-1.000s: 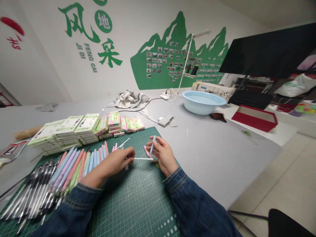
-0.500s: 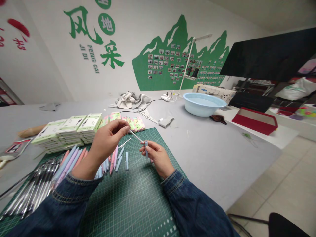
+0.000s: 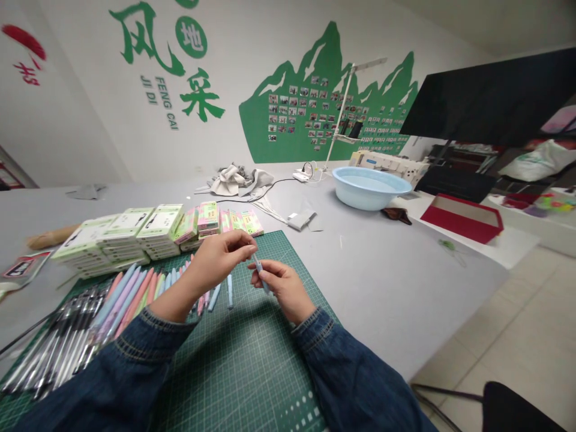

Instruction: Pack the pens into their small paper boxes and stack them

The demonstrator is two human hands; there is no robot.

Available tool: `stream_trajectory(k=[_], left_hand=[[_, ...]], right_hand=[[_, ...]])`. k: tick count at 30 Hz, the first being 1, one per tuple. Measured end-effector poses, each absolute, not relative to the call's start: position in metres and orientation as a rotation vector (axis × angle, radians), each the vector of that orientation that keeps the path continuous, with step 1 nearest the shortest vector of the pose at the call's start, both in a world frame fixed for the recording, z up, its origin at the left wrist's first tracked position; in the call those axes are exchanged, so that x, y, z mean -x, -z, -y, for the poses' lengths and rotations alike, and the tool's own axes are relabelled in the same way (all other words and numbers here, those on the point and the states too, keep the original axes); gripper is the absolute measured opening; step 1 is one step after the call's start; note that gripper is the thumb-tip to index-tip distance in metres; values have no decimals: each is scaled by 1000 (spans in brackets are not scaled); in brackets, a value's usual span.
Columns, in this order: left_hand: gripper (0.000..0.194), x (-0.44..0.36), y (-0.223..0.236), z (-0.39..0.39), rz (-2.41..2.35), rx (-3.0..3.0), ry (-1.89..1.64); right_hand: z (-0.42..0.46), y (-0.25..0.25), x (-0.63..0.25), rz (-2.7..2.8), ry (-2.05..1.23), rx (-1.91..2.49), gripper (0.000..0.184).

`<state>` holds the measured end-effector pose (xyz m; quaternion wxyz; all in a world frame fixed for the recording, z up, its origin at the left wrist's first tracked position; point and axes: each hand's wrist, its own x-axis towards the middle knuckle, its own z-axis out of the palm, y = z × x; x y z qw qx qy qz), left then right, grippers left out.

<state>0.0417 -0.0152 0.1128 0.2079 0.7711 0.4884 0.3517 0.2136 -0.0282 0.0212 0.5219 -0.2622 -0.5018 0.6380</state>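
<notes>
Two hands meeting over the green cutting mat [image 3: 252, 366], both pinching one pale blue pen barrel [image 3: 260, 273]. Right hand [image 3: 281, 288] closing around the barrel's lower part, fingers curled, holding it tilted up toward the left hand. Left hand [image 3: 220, 258] gripping the barrel's upper end between thumb and fingertips; whether a refill is being held there as well, impossible to tell. Lying just below and left of the left hand, a few loose pale blue pen pieces [image 3: 230, 290] on the mat. Fanning out farther left, beside the left forearm, a row of pastel pen barrels [image 3: 130, 294] in pink, blue and green, and past those a bundle of dark pens [image 3: 58, 342]. Sitting beyond the left hand, stacks of green and white boxes [image 3: 130, 231] and smaller pink and green boxes [image 3: 216, 222] on the grey tabletop [image 3: 382, 270]. Standing well beyond the right hand, a light blue basin [image 3: 366, 186], with crumpled grey cloth [image 3: 238, 179] far behind both hands near the wall.
</notes>
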Motion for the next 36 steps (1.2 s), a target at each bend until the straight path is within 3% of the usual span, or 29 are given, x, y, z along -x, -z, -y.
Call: stream_trajectory(k=[15, 22, 31, 36], left_hand=[[25, -41, -93, 2, -1140, -1587, -1047], [25, -46, -94, 11, -1342, -1920, -1168], [26, -48, -79, 8, -1099, -1491, -1207], [25, -46, -79, 15, -1306, -1718, -1222]], right_hand=[[33, -26, -211, 1066, -1818, 480, 29], [33, -27, -210, 1019, -1809, 472, 26], [31, -26, -210, 1012, -1800, 480, 27], [34, -24, -207, 1021, -1804, 484, 27]])
